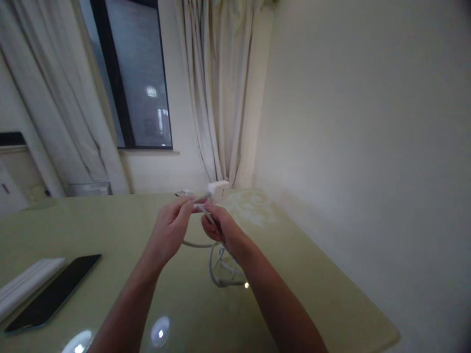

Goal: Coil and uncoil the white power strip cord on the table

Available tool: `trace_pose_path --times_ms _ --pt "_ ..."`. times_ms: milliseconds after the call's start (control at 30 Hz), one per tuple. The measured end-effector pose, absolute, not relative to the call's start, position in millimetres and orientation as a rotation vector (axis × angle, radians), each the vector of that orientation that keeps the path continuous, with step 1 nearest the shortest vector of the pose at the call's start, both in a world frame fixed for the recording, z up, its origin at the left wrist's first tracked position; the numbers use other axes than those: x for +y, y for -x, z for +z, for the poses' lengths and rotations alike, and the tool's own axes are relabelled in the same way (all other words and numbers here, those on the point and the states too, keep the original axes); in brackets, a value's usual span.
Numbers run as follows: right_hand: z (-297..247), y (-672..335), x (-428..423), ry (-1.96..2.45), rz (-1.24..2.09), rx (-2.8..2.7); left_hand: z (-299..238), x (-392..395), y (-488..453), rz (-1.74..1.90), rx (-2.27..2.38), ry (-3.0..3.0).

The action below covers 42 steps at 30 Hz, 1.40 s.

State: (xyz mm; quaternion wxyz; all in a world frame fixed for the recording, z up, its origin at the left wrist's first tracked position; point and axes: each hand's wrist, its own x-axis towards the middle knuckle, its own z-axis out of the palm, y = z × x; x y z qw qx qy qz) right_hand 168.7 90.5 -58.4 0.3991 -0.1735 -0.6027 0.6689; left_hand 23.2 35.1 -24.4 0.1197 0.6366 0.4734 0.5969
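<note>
Cable point(222, 283) runs between left hand point(172, 221) and right hand point(225, 228), looping below.

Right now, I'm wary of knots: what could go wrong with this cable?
The pale cable lies partly in loose loops by the right hand, so it might tangle if pulled quickly. A white block stands just beyond the left hand, which could perhaps knock it.

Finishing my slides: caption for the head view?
Left hand and right hand hold a white cable over a green tabletop.
</note>
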Motion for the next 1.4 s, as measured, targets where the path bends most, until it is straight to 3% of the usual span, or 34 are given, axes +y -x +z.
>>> trace_pose_path --times_ms 133,400,533,1133,1400 --pt "-51 -174 89 0.447 1.624 -1.438 -28 34 -36 1.680 1.267 -1.931" --pt "-40 -175 77 0.361 1.563 -1.280 -45 40 -54 1.765 1.038 -1.185" --pt "-43 -173 77 0.512 1.450 -1.343 -45 39 -59 1.628 0.913 -0.970" --pt "-41 -189 87 0.630 1.231 -1.518 -49 40 -60 1.544 0.759 -1.011" --pt "-47 -192 100 0.719 1.250 -1.673 -54 45 -66 1.882 0.981 -1.206"
